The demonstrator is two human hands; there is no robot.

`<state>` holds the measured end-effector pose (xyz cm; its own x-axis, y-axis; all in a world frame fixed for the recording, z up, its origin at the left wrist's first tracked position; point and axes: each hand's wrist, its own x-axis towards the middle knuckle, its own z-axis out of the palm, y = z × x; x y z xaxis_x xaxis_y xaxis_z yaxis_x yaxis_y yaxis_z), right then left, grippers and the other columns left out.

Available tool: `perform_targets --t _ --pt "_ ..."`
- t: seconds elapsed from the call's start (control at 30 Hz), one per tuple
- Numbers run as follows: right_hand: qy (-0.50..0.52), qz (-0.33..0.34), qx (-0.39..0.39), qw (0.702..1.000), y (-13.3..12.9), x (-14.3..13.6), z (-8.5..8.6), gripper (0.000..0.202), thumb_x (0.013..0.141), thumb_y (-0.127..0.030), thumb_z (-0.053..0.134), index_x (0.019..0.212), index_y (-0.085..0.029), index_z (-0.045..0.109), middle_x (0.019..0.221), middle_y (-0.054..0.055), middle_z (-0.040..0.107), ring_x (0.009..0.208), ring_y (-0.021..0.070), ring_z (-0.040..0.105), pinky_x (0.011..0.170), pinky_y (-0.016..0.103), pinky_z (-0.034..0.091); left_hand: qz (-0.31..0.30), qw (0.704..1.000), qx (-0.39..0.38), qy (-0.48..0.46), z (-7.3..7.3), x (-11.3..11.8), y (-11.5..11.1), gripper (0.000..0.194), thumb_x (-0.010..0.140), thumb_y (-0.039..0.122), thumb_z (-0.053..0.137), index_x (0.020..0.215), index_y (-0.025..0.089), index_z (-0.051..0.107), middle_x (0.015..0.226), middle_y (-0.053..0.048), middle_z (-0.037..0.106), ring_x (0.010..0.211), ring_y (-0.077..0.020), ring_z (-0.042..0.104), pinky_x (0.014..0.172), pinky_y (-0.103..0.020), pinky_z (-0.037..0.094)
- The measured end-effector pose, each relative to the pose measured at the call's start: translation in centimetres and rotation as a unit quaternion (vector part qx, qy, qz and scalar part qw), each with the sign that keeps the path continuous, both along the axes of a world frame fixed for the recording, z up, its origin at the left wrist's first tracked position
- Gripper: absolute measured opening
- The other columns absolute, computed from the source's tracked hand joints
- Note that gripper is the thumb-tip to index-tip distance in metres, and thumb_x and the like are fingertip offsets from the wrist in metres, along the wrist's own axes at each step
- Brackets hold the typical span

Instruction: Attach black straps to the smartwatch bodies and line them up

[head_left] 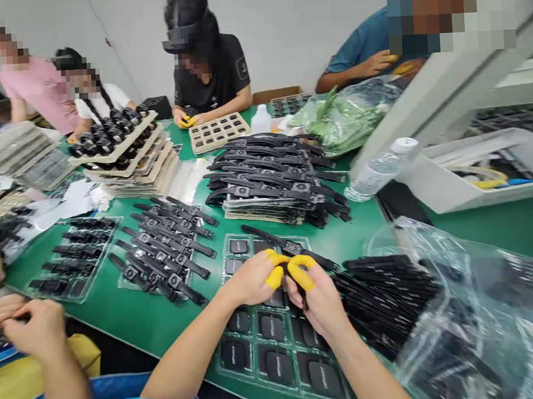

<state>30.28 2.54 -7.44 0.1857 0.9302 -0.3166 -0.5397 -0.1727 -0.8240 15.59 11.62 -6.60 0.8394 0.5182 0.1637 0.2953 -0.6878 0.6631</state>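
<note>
My left hand (257, 276) and my right hand (313, 289) meet over a clear tray, both with yellow finger covers on thumb and forefinger. Pinched between them is a small black watch piece (288, 268), mostly hidden by the fingers. Beneath, the clear plastic tray (253, 358) holds black square watch heads (279, 367) in its compartments. Across the tray's far side lies a watch with its black strap (293, 247) attached. Just right of my right hand, a pile of loose black straps (383, 300) spills from a clear plastic bag (469, 308).
Beyond the tray rises a tall stack of strapped watches (269, 175). Trays of watches (162, 249) lie to the left. A water bottle (381, 169) leans near a white bin (483, 170) and a slanted post (425, 78). Co-workers sit around the green table (134, 325).
</note>
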Motion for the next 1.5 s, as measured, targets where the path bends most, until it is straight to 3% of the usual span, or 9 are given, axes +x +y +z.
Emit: perform_targets --t 0.47,0.6,0.73,0.9,1.03,1.1,1.23,1.37,1.5 --pt "0.092 -0.025 0.036 0.995 0.2 0.1 0.1 0.045 0.082 -0.055 0.084 0.1 -0.026 0.055 0.061 -0.008 0.056 0.046 0.0083 0.041 0.042 0.018 0.033 0.047 0.986 -0.13 -0.098 -0.7 0.1 0.1 0.038 0.107 0.032 0.05 0.142 0.021 0.055 0.132 -0.013 0.068 0.12 -0.0246 0.067 0.106 -0.042 0.056" --pt "0.046 0.03 0.022 0.998 0.3 0.3 0.5 0.046 0.083 -0.064 0.08 0.088 -0.024 0.056 0.061 -0.007 0.05 0.049 0.0102 0.043 0.045 0.023 0.044 0.124 0.968 -0.144 -0.167 -1.0 0.5 0.3 0.027 0.098 0.042 0.069 0.111 0.019 0.07 0.109 -0.009 0.073 0.102 -0.0225 0.069 0.09 -0.037 0.059" --pt "0.064 0.134 -0.025 0.989 0.3 0.6 0.8 0.051 0.086 -0.067 0.073 0.075 -0.023 0.05 0.058 -0.009 0.038 0.045 0.0071 0.028 0.041 0.022 0.04 0.17 0.913 -0.251 -0.274 -1.0 1.0 0.4 0.04 0.088 0.053 0.079 0.102 0.017 0.07 0.113 -0.012 0.072 0.092 -0.0202 0.071 0.077 -0.033 0.062" --pt "0.033 0.241 -0.088 0.966 0.2 2.4 1.4 0.043 0.089 -0.062 0.069 0.089 -0.021 0.059 0.057 -0.011 0.035 0.045 0.0056 0.017 0.037 0.017 0.025 0.302 0.793 -0.353 -0.394 0.1 0.1 2.2 0.053 0.08 0.055 0.087 0.102 0.02 0.055 0.104 -0.007 0.078 0.068 -0.0159 0.074 0.057 -0.026 0.061" --pt "-0.029 0.202 -0.065 0.977 0.1 3.2 1.7 0.042 0.089 -0.061 0.07 0.087 -0.021 0.058 0.057 -0.01 0.042 0.044 0.0054 0.024 0.039 0.018 0.029 0.384 0.743 -0.321 -0.445 0.8 -0.7 3.7 0.058 0.076 0.054 0.089 0.101 0.022 0.048 0.099 -0.004 0.079 0.057 -0.0125 0.071 0.045 -0.019 0.052" --pt "-0.054 0.139 -0.029 0.988 0.2 3.0 1.5 0.042 0.087 -0.06 0.074 0.092 -0.022 0.056 0.061 -0.009 0.051 0.043 0.0061 0.033 0.041 0.02 0.035 0.366 0.768 -0.342 -0.398 0.7 -0.6 3.5 0.055 0.078 0.053 0.087 0.105 0.021 0.052 0.103 -0.007 0.079 0.056 -0.013 0.07 0.041 -0.019 0.05" --pt "-0.06 0.101 0.009 0.993 0.3 1.9 1.1 0.042 0.087 -0.058 0.074 0.1 -0.023 0.055 0.064 -0.009 0.057 0.041 0.0058 0.036 0.039 0.02 0.028 0.216 0.887 -0.357 -0.2 -0.5 0.4 1.4 0.041 0.093 0.038 0.07 0.127 0.017 0.063 0.125 -0.014 0.076 0.074 -0.0173 0.074 0.051 -0.026 0.061" --pt "-0.031 0.134 0.016 0.99 0.2 1.3 0.8 0.035 0.087 -0.051 0.073 0.094 -0.022 0.056 0.063 -0.007 0.059 0.042 0.0054 0.034 0.041 0.02 0.024 0.097 0.978 -0.152 -0.105 -1.4 0.4 0.3 0.048 0.091 0.01 0.054 0.135 0.021 0.067 0.136 -0.011 0.072 0.115 -0.0237 0.072 0.093 -0.038 0.065" --pt "-0.016 0.15 0.009 0.989 0.3 1.3 0.6 0.03 0.085 -0.046 0.073 0.086 -0.022 0.054 0.059 -0.006 0.06 0.041 0.0057 0.034 0.04 0.02 0.024 0.028 0.996 -0.034 -0.078 -1.6 -0.1 0.8 0.061 0.086 0.001 0.045 0.139 0.021 0.064 0.139 -0.009 0.069 0.132 -0.0239 0.064 0.115 -0.045 0.055"
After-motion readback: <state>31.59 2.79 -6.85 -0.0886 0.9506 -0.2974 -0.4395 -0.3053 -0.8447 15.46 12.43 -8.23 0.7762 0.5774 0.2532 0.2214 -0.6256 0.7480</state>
